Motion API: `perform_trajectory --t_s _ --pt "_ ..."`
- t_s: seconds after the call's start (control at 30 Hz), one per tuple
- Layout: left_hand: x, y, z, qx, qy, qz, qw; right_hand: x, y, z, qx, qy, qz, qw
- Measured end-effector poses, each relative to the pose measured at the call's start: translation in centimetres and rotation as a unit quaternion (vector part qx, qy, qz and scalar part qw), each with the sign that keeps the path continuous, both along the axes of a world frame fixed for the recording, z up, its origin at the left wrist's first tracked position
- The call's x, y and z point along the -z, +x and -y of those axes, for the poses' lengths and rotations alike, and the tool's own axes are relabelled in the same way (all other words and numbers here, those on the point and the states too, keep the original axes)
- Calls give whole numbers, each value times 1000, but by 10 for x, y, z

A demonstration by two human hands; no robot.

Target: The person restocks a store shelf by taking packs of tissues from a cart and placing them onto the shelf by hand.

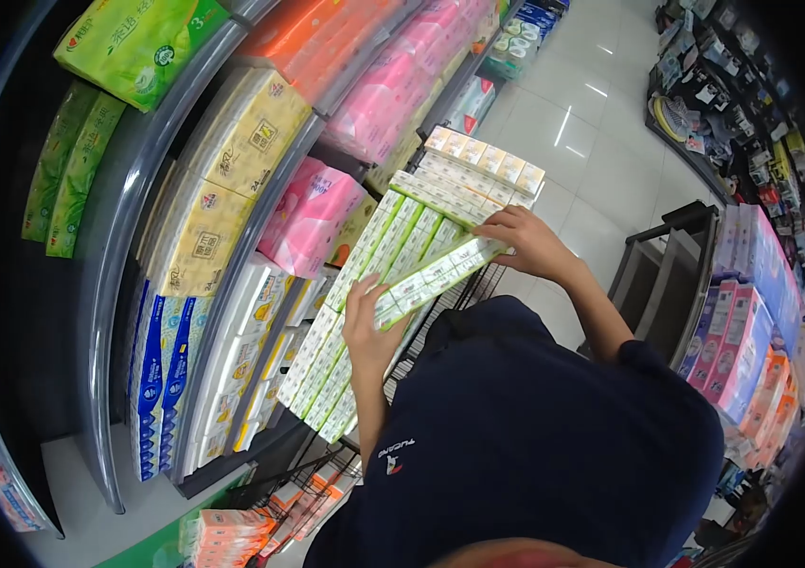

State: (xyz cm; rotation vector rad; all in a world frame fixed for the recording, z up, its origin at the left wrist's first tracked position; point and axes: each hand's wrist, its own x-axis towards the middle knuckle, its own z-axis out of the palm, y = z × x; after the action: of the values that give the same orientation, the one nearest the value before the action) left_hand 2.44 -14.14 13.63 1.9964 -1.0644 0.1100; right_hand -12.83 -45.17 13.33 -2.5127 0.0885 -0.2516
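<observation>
A long white-and-green pack of pocket tissues (442, 276) lies slantwise between my two hands. My left hand (371, 322) grips its lower left end, fingers bent over the edge. At the upper right end, my right hand (523, 244) has its fingers closed over the other end. Beneath and beside it are rows of similar white-and-green tissue packs (327, 364), stacked on a black wire rack (407, 364). Cream-and-white tissue packs (483, 168) stand at the far end of the stack. My hands hide both ends of the held pack.
Shelves on the left carry yellow tissue packs (208, 237), pink packs (313, 216) and a green pack (137, 47). A dark shelf unit (658, 275) and purple and pink packs (729, 331) stand at right. Tiled floor (554, 114) runs ahead; orange packs (232, 530) sit low down.
</observation>
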Motion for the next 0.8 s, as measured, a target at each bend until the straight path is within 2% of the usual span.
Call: perform_trajectory --t_s 0.07,0.13,0.2,0.23,0.27,0.3,0.33,0.37,0.4,0.47,0.53,0.63,0.8 --pt "10 7 13 -12 -43 -24 999 -5 -11 10 14 -18 30 999" --pt "30 15 17 -21 -83 -47 995 -6 -19 16 134 -40 25 990" --pt "72 36 10 -65 5 -113 992 3 -19 25 168 -62 57 982" --pt "95 42 7 -78 68 -129 986 6 -17 29 230 -52 34 971" --pt "108 42 8 -76 66 -128 987 10 -14 34 290 -41 12 956" --pt "119 38 9 -101 189 -127 968 21 -11 40 311 -62 23 948" --pt "132 34 9 -124 309 -125 935 30 -7 47 311 -62 24 948" --pt "149 29 7 -119 329 -64 935 36 -2 53 320 -70 11 945" --pt "157 25 7 -121 327 -63 935 43 4 58 328 -77 -3 941" --pt "166 20 5 -135 321 23 937 58 19 61 317 -80 -17 945" --pt "168 21 4 -138 320 23 937 75 30 57 305 -82 -35 948" --pt "170 21 5 -143 316 31 937 99 44 50 247 42 -9 968" --pt "169 20 5 -139 316 30 938 114 56 47 218 -1 -86 972"
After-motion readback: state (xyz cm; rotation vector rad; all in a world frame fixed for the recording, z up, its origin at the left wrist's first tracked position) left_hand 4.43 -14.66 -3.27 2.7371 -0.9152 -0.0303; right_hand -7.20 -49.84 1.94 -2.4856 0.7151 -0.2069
